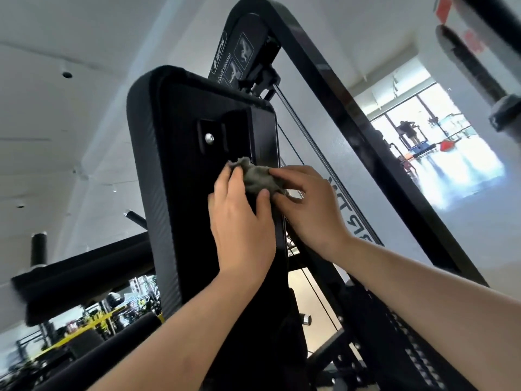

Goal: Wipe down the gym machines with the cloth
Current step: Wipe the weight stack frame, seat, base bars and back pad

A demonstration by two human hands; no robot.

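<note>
cloth (pixel 258 179) bunched on the back of the pad (pixel 183 179), near its right edge | I see left hand (pixel 242 218) and right hand (pixel 308 206) both pinch it with curled fingers | pad's long axis runs upward

Much of the cloth (pixel 258 179), bunched at the right edge of the pad (pixel 180 170), is hidden under the left hand (pixel 242 221) and right hand (pixel 307 204) gripping it. The pad's lower end is lost behind the left forearm (pixel 174 334). Above the pad, its top rim covers the start of the label (pixel 234 63) wording. Far right of the pad, a distant person (pixel 407 131) is too small to make out. Upper right, a blurred black bar (pixel 473 57) runs off the top edge. Lower left, the gear (pixel 93 320) is blurred.
</note>
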